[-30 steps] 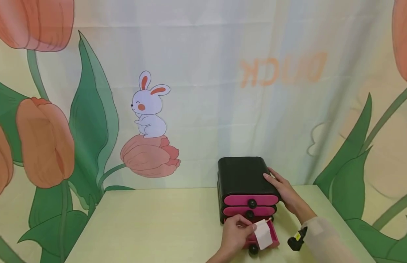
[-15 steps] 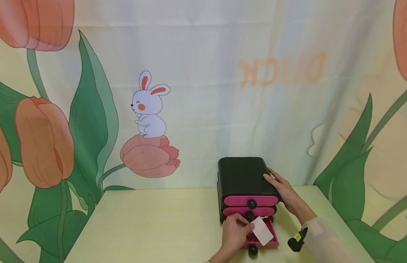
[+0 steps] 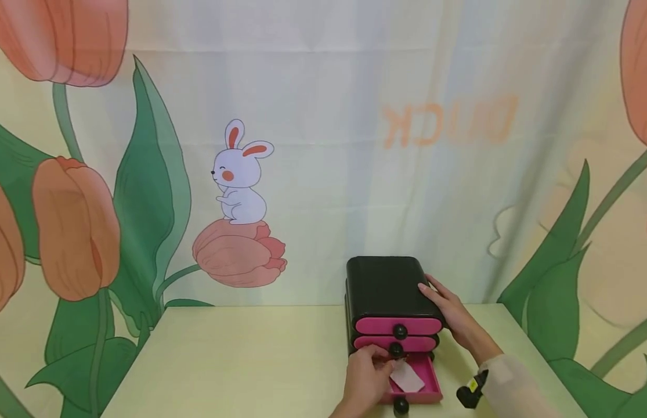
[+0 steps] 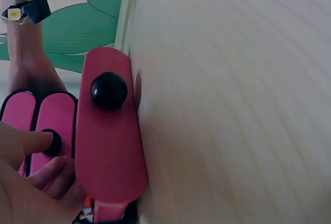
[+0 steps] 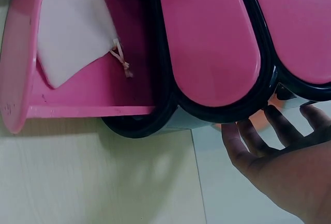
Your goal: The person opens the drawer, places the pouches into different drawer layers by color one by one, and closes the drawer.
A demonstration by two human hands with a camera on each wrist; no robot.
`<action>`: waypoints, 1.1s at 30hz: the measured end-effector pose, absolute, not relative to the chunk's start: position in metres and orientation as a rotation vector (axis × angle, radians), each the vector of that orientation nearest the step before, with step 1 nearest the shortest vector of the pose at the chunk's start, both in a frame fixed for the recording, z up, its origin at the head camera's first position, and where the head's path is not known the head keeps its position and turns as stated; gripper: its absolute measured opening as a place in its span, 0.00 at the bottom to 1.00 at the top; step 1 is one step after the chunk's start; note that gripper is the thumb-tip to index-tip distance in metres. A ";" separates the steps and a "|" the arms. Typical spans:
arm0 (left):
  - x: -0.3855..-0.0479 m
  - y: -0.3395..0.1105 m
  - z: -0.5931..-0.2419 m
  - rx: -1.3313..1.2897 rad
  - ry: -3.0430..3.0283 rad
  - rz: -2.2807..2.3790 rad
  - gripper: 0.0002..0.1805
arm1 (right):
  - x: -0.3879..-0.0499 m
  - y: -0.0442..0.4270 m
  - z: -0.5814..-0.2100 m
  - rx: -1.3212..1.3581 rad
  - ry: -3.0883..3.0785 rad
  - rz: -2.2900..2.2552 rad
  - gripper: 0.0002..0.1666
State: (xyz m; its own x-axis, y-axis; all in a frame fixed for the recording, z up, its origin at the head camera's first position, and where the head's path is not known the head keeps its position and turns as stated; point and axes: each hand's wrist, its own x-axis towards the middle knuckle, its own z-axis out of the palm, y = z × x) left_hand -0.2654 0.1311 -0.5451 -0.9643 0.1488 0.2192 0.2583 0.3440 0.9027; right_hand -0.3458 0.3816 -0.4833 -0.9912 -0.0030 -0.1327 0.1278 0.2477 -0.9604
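Note:
A pale drawstring pouch (image 5: 77, 32) lies in the pulled-out bottom drawer (image 5: 93, 111) of a black cabinet (image 3: 388, 284) with pink drawer fronts. Part of another pale bag shows beside it in the right wrist view. My left hand (image 3: 366, 374) is over the left part of this drawer, its thumb near the pouch. In the left wrist view, one finger lies in front of the middle drawer's black knob (image 4: 51, 144), apart from the other bent fingers. Against the cabinet's right side rests my right hand (image 3: 456, 313), its fingers spread.
The two upper drawers stand closed, the top one with a round black knob (image 3: 400, 331). The cabinet is on a pale wooden table (image 3: 239, 360). Behind hangs a curtain (image 3: 313, 174) printed with tulips and a rabbit.
The pouch, earlier pinched in my left hand above the bottom drawer, has come down and lies in it. My left hand has lowered slightly. My right hand stays at the cabinet's side.

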 end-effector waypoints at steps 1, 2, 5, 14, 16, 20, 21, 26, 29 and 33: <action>-0.264 0.128 -0.543 -0.389 -2.510 -1.666 0.05 | -0.345 0.382 -0.484 0.116 2.391 -1.867 0.55; -0.262 0.124 -0.541 -0.400 -2.527 -1.641 0.04 | -0.345 0.382 -0.485 0.114 2.388 -1.871 0.55; -0.254 0.113 -0.535 -0.449 -2.588 -1.686 0.03 | -0.345 0.382 -0.484 0.110 2.382 -1.875 0.55; -0.245 0.111 -0.617 -0.554 -2.917 -2.142 0.13 | -0.344 0.382 -0.484 0.118 2.392 -1.860 0.55; -0.244 0.114 -0.632 -0.498 -2.970 -2.198 0.17 | -0.345 0.382 -0.484 0.119 2.389 -1.859 0.56; -0.232 0.118 -0.616 -0.335 -3.012 -2.293 0.19 | -0.344 0.382 -0.485 0.115 2.378 -1.868 0.56; -0.228 0.118 -0.607 -0.275 -3.008 -2.339 0.19 | -0.344 0.383 -0.485 0.117 2.377 -1.869 0.56; -0.216 0.124 -0.577 0.016 -2.876 -2.524 0.15 | -0.344 0.383 -0.485 0.127 2.371 -1.876 0.56; -0.216 0.127 -0.572 0.117 -2.802 -2.586 0.13 | -0.344 0.382 -0.486 0.127 2.371 -1.872 0.56; -0.223 0.131 -0.571 0.141 -2.708 -2.634 0.12 | -0.345 0.382 -0.486 0.130 2.376 -1.870 0.56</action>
